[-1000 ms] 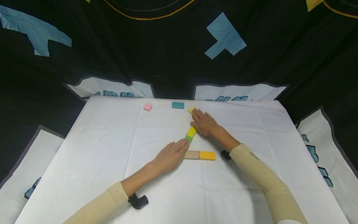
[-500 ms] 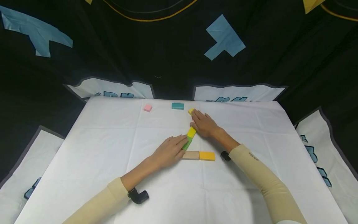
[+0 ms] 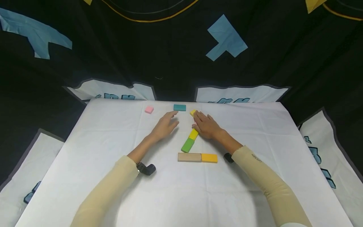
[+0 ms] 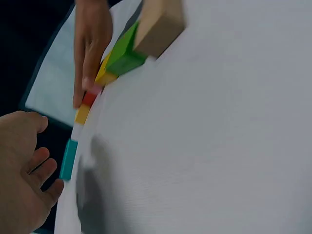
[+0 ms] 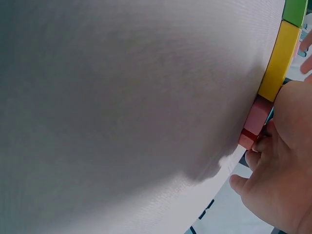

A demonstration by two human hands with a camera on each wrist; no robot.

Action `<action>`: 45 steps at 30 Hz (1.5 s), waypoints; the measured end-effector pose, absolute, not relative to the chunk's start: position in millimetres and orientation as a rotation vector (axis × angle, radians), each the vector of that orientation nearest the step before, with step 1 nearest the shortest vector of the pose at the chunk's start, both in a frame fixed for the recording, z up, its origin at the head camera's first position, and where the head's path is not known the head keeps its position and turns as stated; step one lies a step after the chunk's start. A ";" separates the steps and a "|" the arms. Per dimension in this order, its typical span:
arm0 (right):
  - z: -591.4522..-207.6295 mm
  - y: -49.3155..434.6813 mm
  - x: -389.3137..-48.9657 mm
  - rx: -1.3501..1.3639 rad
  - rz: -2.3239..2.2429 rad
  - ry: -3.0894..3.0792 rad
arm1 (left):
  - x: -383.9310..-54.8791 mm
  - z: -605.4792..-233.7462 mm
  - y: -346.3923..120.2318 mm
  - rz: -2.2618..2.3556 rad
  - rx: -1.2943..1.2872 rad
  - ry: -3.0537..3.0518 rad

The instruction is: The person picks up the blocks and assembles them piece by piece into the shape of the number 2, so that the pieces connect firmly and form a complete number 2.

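Note:
In the head view my left hand (image 3: 164,126) hovers over the white table, fingers spread and holding nothing, its fingertips close to a teal block (image 3: 180,107). My right hand (image 3: 208,125) lies with extended fingers against a slanting row of blocks. That row runs from a green block (image 3: 187,145) through a yellow block (image 3: 193,134) to a small yellow block (image 3: 193,113) at the far end. Between the two yellow ones, the right wrist view shows a pink block (image 5: 258,116) and a red block (image 5: 247,140) beside the fingers; the hand mostly covers these in the head view.
Just nearer than the green block, a tan block (image 3: 189,157) and an orange-yellow block (image 3: 209,158) lie end to end. A separate pink block (image 3: 149,109) sits near the far edge, left of the teal one. Dark cloth (image 3: 170,63) hangs behind the table.
My left hand has left the green block and moved away toward the teal block, uncovering the green block and the tan block's left end. The right hand stays in place.

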State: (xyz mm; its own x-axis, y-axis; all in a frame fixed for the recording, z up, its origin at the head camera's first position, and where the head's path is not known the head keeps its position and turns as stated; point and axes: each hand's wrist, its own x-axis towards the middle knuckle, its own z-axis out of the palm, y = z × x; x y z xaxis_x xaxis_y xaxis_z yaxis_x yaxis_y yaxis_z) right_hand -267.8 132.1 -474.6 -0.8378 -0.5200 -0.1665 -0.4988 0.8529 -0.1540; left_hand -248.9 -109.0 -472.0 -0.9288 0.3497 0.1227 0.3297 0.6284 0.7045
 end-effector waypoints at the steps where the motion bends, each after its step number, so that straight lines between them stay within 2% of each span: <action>1: -474.8 132.5 -267.9 -0.786 -0.150 2.827 | -253.8 -473.1 -109.2 1.238 0.564 2.817; 7: -476.4 134.0 -268.4 -0.788 -0.151 2.828 | -276.4 -480.5 -108.4 1.390 0.444 2.822; 19: -476.0 133.9 -267.7 -0.804 -0.158 2.841 | -316.3 -492.2 -106.6 1.209 0.366 2.834; 29: -473.7 134.0 -268.8 -0.799 -0.143 2.837 | -329.1 -496.1 -94.9 1.059 0.290 2.877; 45: -471.5 133.6 -268.0 -0.815 -0.126 2.832 | -329.6 -494.2 -86.7 0.893 0.275 2.948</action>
State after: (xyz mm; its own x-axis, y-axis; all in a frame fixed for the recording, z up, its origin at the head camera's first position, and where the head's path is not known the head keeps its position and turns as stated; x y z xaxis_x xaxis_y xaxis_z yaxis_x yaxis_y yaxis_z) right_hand -268.0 133.6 -471.5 -0.8305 -0.5337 -0.1595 -0.5174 0.8452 -0.1342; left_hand -329.6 -86.7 -494.2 -0.9830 0.1838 0.0041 0.1552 0.8176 0.5544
